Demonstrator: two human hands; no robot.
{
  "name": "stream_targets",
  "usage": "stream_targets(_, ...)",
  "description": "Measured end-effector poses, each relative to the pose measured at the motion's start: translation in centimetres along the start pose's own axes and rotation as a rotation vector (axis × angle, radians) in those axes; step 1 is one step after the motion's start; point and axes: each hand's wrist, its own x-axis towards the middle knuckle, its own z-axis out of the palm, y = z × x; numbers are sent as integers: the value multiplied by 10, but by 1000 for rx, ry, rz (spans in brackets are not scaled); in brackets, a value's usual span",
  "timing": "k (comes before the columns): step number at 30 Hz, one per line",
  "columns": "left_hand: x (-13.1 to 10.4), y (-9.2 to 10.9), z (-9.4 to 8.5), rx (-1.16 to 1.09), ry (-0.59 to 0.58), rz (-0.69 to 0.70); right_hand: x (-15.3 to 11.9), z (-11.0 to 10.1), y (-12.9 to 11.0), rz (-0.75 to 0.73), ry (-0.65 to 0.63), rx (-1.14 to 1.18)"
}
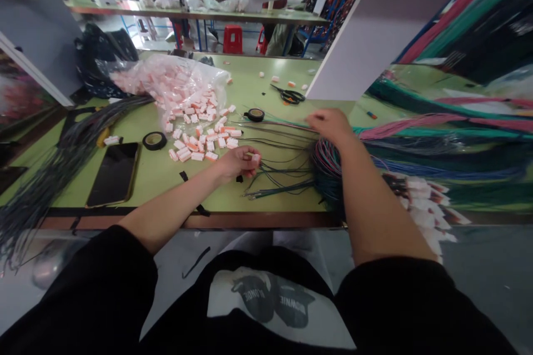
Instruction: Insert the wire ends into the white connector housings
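Observation:
My left hand (240,163) is closed on a small white and orange connector housing (255,159), held between thumb and fingers. Thin dark wires (283,170) run from near it toward the bundle on the right. My right hand (331,123) is raised above the wire bundle (327,163), its fingers curled together and slightly blurred. Whatever those fingers pinch, if anything, is too small to make out. Beyond my left hand lies a loose pile of connector housings (200,143), spilling from a clear plastic bag (187,75).
Two rolls of black tape (154,140) (255,115), a phone (114,173) and black-handled scissors (290,95) lie on the green table (287,197). Grey wires (83,133) hang over the left edge. Long coloured wires (441,127) and finished white connectors (422,199) are at right. A post (353,33) stands behind.

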Motion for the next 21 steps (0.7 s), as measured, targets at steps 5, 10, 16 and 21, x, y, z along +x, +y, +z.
stream_targets(5,2,-2,-1,-40,-5,3,-27,4,-43,-134,10,149)
stream_targets(10,2,-2,-1,-69,-8,-14,-56,9,-74,-347,-27,476)
stream_targets(16,0,1,-1,-72,-29,-39,-80,21,-76,-341,-127,712)
stream_targets(21,-1,2,-1,-77,-31,-37,-85,21,-78,-325,-20,608)
